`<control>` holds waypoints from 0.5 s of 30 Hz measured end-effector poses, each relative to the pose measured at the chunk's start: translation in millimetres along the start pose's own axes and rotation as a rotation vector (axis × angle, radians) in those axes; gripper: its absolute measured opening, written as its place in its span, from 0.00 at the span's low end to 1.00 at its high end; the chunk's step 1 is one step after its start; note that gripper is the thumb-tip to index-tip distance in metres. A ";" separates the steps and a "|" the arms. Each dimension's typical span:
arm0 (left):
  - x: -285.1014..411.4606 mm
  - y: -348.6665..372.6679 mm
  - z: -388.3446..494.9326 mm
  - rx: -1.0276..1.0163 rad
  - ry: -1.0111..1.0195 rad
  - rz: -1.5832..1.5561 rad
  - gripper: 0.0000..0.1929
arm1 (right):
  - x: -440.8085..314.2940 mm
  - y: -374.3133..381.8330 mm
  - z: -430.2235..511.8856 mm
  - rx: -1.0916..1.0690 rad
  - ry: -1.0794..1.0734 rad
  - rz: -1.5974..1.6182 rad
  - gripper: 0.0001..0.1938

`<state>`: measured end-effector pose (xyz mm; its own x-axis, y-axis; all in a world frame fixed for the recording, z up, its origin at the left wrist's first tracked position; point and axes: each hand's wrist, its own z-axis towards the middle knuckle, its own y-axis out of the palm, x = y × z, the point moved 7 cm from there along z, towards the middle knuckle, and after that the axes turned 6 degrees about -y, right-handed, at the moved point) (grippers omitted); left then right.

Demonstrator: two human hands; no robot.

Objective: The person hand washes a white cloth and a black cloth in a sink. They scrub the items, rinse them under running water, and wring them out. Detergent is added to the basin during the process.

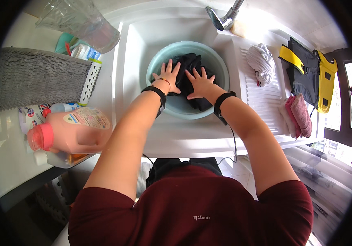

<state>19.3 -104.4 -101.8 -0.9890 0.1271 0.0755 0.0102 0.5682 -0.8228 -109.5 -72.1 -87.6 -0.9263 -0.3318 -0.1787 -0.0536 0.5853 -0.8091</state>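
A pale blue-green plastic basin (188, 116) sits in the white sink (137, 55), with water in it. Bunched black cloth (190, 61) lies in the water and partly rises above it. My left hand (167, 77) is spread over the cloth's left side, fingers apart. On the right side of the same cloth, my right hand (200, 83) rests palm down with its fingers splayed. Neither hand grips the cloth. Each wrist wears a black strap, and the left one also has a thin bracelet. The cloth's underside is hidden.
A chrome faucet (225, 20) stands behind the sink. White cloth (260, 63) lies on the ribbed washboard (263, 104), beside folded pink towels (300, 117) and a black-and-yellow vest-like item (305, 73). At left are a pink detergent bottle (77, 130), a grey mop pad (40, 78) and a clear plastic container (99, 33).
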 end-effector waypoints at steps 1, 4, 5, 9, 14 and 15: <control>3.8 7.4 0.4 -0.074 -0.003 0.056 0.66 | 1.1 5.7 4.4 -0.034 -0.003 0.005 0.61; 8.3 26.9 4.9 -0.194 -0.008 0.142 0.68 | 6.0 26.6 16.9 -0.123 -0.003 0.012 0.60; 7.5 30.8 10.1 -0.204 -0.013 0.141 0.67 | 8.1 30.9 22.9 -0.132 -0.006 0.021 0.59; 6.7 50.1 28.9 -0.256 -0.013 0.139 0.67 | 17.5 47.0 39.7 -0.165 0.000 0.056 0.58; 6.0 60.8 43.2 -0.283 -0.048 0.157 0.66 | 25.2 55.9 56.9 -0.239 0.008 0.096 0.58; 6.4 61.7 44.3 -0.292 -0.049 0.154 0.66 | 25.5 57.6 59.2 -0.258 0.001 0.089 0.58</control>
<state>7.1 -104.5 -177.0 -0.9785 0.1938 -0.0704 0.1945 0.7551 -0.6261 -114.1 -90.6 -171.9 -0.9320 -0.2698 -0.2421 -0.0648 0.7811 -0.6210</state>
